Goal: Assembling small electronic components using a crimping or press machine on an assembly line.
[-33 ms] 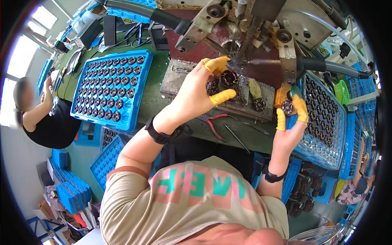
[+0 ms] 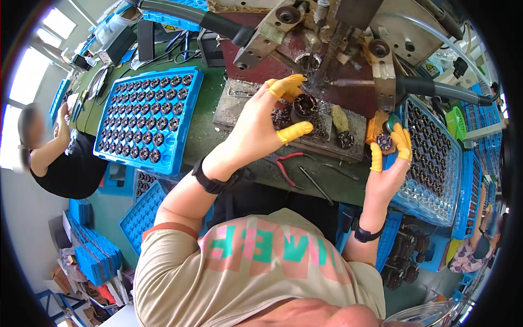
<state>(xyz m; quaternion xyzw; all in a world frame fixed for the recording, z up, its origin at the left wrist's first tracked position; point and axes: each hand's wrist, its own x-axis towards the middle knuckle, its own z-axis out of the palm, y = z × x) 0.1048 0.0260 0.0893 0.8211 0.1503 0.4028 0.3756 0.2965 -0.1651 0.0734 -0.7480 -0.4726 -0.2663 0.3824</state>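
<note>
My left hand [image 2: 267,111], with yellow covers on its fingers, is spread with thumb and fingers apart. It curves beside a dark cylindrical holder [image 2: 300,115] with a round black part on top, on the metal block. My right hand [image 2: 388,163], also in yellow finger covers, has a small round black part with coppery spots [image 2: 384,143] between thumb and fingers. Just behind it are an orange block [image 2: 375,125] and a round teal-green piece [image 2: 391,122]. On the metal plate [image 2: 226,111] lie dark crumbs and a yellowish brush-like tool [image 2: 340,119].
A blue tray of round parts [image 2: 180,139] lies left; another filled tray [image 2: 436,163] lies right. Red-handled pliers [image 2: 284,170] and a thin metal rod [image 2: 316,185] rest on the green table. Machine arms [image 2: 381,71] overhang the plate. A person [image 2: 65,158] sits far left.
My right hand and the small round part in it have shifted very slightly right. My left thumb has drawn a little to the left.
</note>
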